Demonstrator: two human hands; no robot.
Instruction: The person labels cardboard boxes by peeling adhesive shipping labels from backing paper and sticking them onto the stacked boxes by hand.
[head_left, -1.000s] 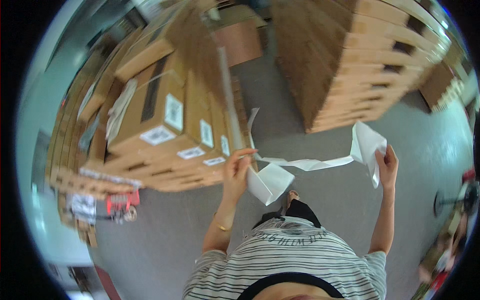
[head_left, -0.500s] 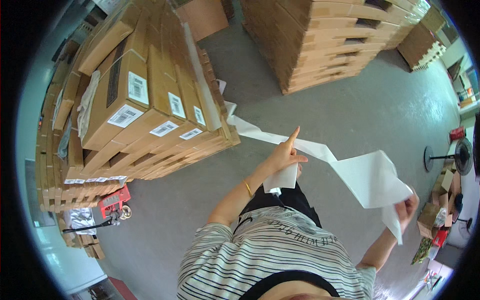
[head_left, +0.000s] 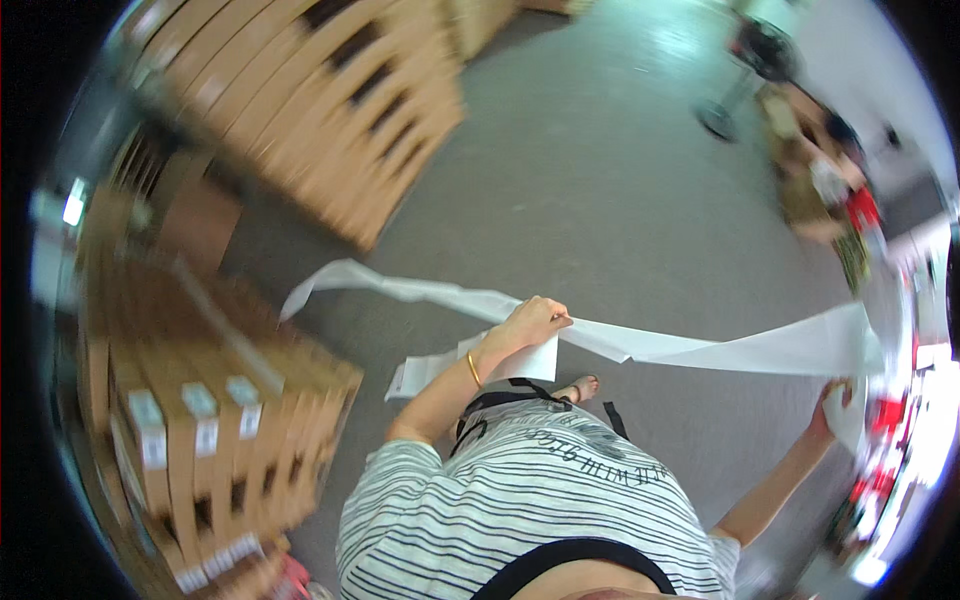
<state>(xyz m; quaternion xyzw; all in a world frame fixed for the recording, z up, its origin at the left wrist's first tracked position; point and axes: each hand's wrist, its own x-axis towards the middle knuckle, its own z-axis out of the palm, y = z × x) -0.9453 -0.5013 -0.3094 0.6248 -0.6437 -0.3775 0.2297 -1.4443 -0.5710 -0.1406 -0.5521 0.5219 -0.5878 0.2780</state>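
Note:
A long white paper strip [head_left: 680, 352] with fold creases stretches across in front of my body. My left hand [head_left: 530, 325], a gold bangle at its wrist, is closed on the strip near its middle, thumb and fingers pinched together. More white paper [head_left: 530, 362] hangs under this hand and beside the forearm. Out to the right, my right hand [head_left: 840, 393] grips the strip near its other end, where the paper widens and a short piece droops past the fingers. The strip's left part trails away to a loose, bent end.
Stacked brown cartons with white labels [head_left: 200, 420] stand at the left. A taller carton stack [head_left: 330, 120] rises at the far left. A black standing fan [head_left: 765, 50] and piled boxes and bags [head_left: 810, 170] line the far right. Grey concrete floor [head_left: 560, 180] lies between.
The view has swung to the right. My left hand has gone from a pointing finger to a pinch on the strip. My right hand has moved outward, and the strip is drawn out straighter.

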